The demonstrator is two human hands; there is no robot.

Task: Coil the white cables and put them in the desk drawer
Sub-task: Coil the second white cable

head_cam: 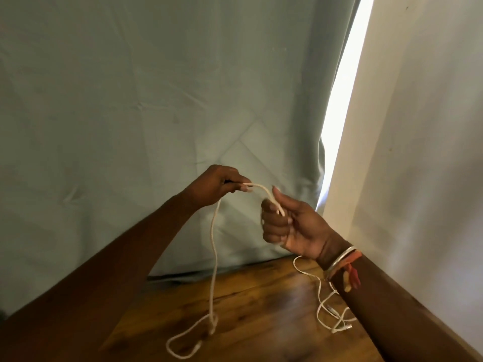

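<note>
Above the wooden surface (261, 304), left hand (214, 185) and right hand (292, 226) each pinch the thick white cable (214, 246) with closed fingers (271, 220), its limp, light tail looping below, best gathered near the end, while a thinner cable (320, 291) lies nearby

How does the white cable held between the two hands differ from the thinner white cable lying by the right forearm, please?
The held cable looks thicker and hangs from both hands down to the desk; the thin cable lies wholly on the desk, untouched. The held cable ends in one loose loop; the thin cable sprawls tangled. Both are white and uncoiled.
</note>
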